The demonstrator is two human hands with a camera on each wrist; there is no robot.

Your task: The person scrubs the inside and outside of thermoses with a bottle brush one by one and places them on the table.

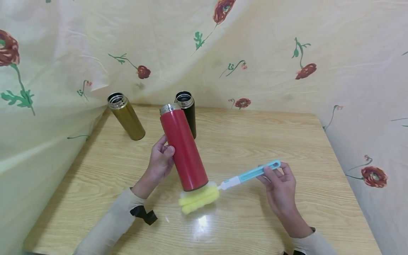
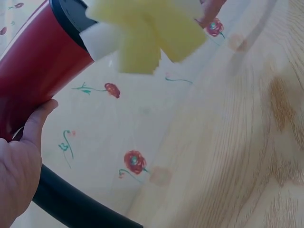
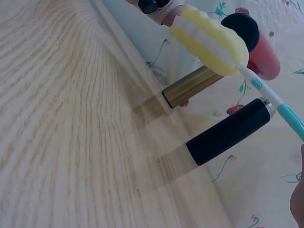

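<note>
A red vacuum flask [image 1: 184, 150] without a lid is tilted in the air, its steel mouth up and to the left. My left hand [image 1: 160, 159] grips its side, thumb across the front. In my right hand [image 1: 280, 186] is a bottle brush, pinched by its light blue handle [image 1: 255, 173]. The brush's yellow and white sponge head [image 1: 199, 200] is just below the flask's dark base in the head view. From the left wrist, the sponge [image 2: 147, 35] overlaps the base edge. The right wrist view shows the sponge [image 3: 209, 42] in front of the red flask [image 3: 265, 59].
An olive-gold flask [image 1: 129, 120] stands open-mouthed at the back left of the wooden table [image 1: 255, 138]. A black flask [image 1: 190, 115], also lidless, stands behind the red one and is partly covered by it. Flower-printed cloth [image 1: 264, 46] hangs around the back and sides.
</note>
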